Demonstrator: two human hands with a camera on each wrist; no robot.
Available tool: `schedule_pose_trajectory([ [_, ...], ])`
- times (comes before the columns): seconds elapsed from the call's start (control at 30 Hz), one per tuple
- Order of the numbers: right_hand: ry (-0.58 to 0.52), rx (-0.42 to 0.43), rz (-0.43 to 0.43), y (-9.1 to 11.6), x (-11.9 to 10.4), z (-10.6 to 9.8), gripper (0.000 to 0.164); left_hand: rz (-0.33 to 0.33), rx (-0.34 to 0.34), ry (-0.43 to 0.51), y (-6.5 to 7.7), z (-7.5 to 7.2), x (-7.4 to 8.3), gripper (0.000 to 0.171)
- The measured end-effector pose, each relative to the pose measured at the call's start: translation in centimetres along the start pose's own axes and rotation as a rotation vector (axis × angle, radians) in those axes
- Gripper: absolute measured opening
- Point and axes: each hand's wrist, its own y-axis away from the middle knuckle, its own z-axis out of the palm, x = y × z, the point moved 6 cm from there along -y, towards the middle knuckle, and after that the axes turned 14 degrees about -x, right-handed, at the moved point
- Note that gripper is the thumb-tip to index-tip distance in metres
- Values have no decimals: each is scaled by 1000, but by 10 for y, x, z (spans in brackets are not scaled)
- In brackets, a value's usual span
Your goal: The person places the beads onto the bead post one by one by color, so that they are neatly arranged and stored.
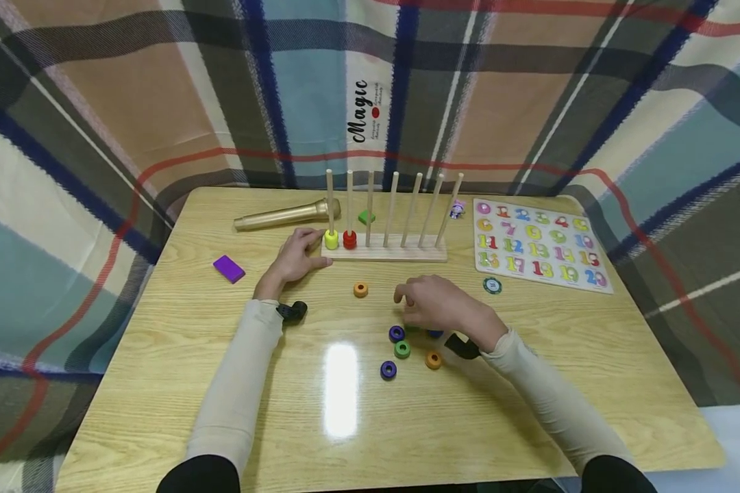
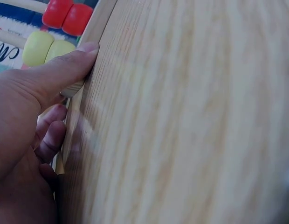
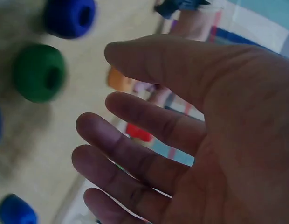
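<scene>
A wooden peg rack (image 1: 401,255) with several upright rods stands towards the back of the table. Yellow beads (image 1: 331,241) are on its leftmost rod, and red beads (image 1: 349,241) on the second. My left hand (image 1: 292,260) holds the rack's left end, thumb on the front edge and fingers curled behind. Over the loose beads hovers my right hand (image 1: 440,303), fingers spread and loosely bent, nothing in its grasp. Below it lie purple beads (image 1: 392,337), a green bead (image 3: 32,72) and an orange bead (image 1: 429,363). Another orange bead (image 1: 360,295) sits between the hands. My right hand partly hides some beads.
A gold tube (image 1: 277,218) and a green piece (image 1: 364,218) lie behind the rack. At left is a purple block (image 1: 229,269). At right are a number board (image 1: 539,243), a round chip (image 1: 492,285) and a small figure (image 1: 457,209). Plaid cloth (image 1: 308,82) surrounds the table.
</scene>
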Motion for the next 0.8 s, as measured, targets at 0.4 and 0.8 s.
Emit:
schedule_pose_trajectory([
  [0.4,-79,75,49,5,19,4,27,6,-7,16,-1,4,1,78],
  [0.8,-128,-60,160,35,41,44,21,-7,-14,0,-2,0,0,78],
])
